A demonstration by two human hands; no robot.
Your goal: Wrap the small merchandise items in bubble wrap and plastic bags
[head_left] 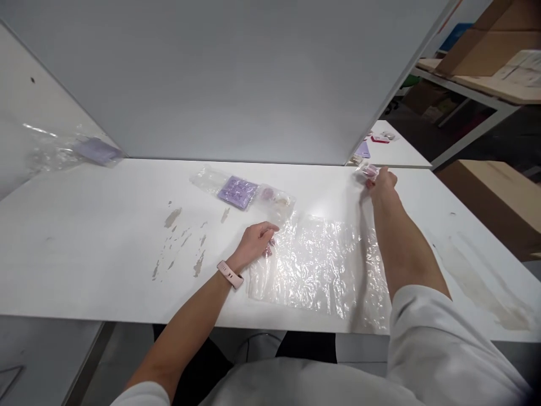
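A pile of clear plastic bags [321, 265] lies flat on the white table [105, 254] in front of me. My left hand [256, 239], with a pink watch on the wrist, rests on the pile's left edge, fingers curled on the plastic. My right hand [382, 181] reaches far to the right rear and grips a small clear packet [367, 169] with pink contents, near the partition's edge. A clear bag holding a purple item [238, 192] and small round pieces lies just beyond my left hand.
A grey partition [220, 79] walls off the table's back and left. Its left panel reflects a purple bagged item [98, 151]. A second white table [397, 149] behind holds small packets. Cardboard boxes [499, 197] stand at right. Worn patches [181, 242] mark the tabletop.
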